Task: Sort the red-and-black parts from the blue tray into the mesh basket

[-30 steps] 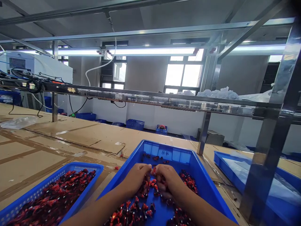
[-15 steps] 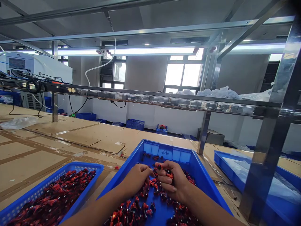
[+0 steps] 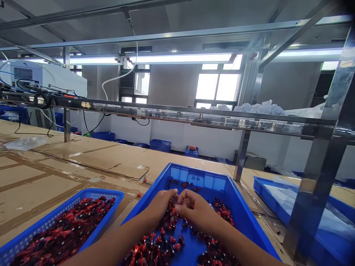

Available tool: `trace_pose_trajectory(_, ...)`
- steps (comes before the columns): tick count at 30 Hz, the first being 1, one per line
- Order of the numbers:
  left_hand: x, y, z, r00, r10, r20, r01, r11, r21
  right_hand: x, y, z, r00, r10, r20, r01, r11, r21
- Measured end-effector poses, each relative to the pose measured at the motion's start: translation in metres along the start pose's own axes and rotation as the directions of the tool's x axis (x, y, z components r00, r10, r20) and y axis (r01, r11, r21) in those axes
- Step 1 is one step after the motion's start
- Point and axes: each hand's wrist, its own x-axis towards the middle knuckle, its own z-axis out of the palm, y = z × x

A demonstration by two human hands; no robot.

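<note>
My left hand and my right hand meet above a deep blue tray, fingertips close together. Thumb and fingers of the left are pressed together; whatever they pinch is hidden. The right is turned palm down with its fingers curled, and a bit of red shows between thumb and fingers, where small red-and-black parts were visible a moment earlier. Many glossy red-and-black parts lie in loose heaps on the tray floor below, with a bare blue strip between them.
At the left stands a perforated blue basket heaped with similar red parts. Another blue tray holding white plastic sheeting sits at the right, behind a metal post. A metal shelf crosses above the cardboard-covered table.
My right hand has rolled from palm up to palm down, hiding the red-and-black parts that showed in it. Its fingertips have moved left to the left hand, which has risen slightly.
</note>
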Motion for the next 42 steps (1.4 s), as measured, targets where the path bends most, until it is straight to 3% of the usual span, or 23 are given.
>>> trace_pose_trajectory(3, 0.000, 0.001, -0.002, 0.999, -0.050, 0.018, 0.051, 0.998, -0.028, -0.003, -0.001, 0.003, 0.986, -0.167, 0.022, 0.162, 0.906, -0.392)
trace_pose_trajectory(6, 0.003, -0.002, -0.004, 0.999, 0.003, 0.036, -0.005, 0.999, 0.052, -0.005, -0.003, 0.005, 0.982, -0.183, 0.054, 0.183, 0.818, -0.546)
trace_pose_trajectory(10, 0.008, -0.010, -0.004, 0.983, 0.176, 0.062, -0.183, 0.970, 0.157, -0.006, -0.004, 0.007, 0.978, -0.203, 0.052, 0.190, 0.756, -0.627)
trace_pose_trajectory(18, 0.003, -0.011, 0.000, 0.991, 0.100, 0.083, -0.114, 0.976, 0.188, -0.008, -0.007, 0.005, 0.976, -0.216, 0.011, 0.177, 0.769, -0.615)
trace_pose_trajectory(21, -0.002, -0.007, -0.001, 0.996, 0.056, 0.075, -0.069, 0.980, 0.186, -0.003, -0.006, 0.002, 0.977, -0.178, -0.121, 0.101, 0.877, -0.471)
trace_pose_trajectory(24, -0.004, -0.004, -0.001, 0.998, 0.027, 0.053, -0.036, 0.983, 0.182, 0.002, -0.003, 0.000, 0.991, 0.062, -0.122, -0.065, 0.998, -0.024)
trace_pose_trajectory(26, -0.004, -0.004, -0.001, 0.998, 0.036, 0.041, -0.043, 0.982, 0.186, 0.004, -0.003, -0.001, 0.990, 0.137, -0.018, -0.128, 0.959, 0.251)
trace_pose_trajectory(28, -0.003, -0.004, 0.000, 0.997, 0.069, 0.030, -0.073, 0.980, 0.187, 0.002, -0.005, 0.000, 0.992, 0.115, 0.058, -0.129, 0.903, 0.409)
trace_pose_trajectory(36, -0.001, -0.002, -0.001, 0.992, 0.114, 0.053, -0.123, 0.971, 0.203, -0.001, -0.011, 0.003, 0.982, 0.126, 0.144, -0.186, 0.803, 0.567)
trace_pose_trajectory(42, 0.001, -0.002, -0.002, 0.991, 0.121, 0.053, -0.129, 0.966, 0.223, 0.001, -0.006, 0.003, 0.983, 0.137, 0.122, -0.182, 0.820, 0.543)
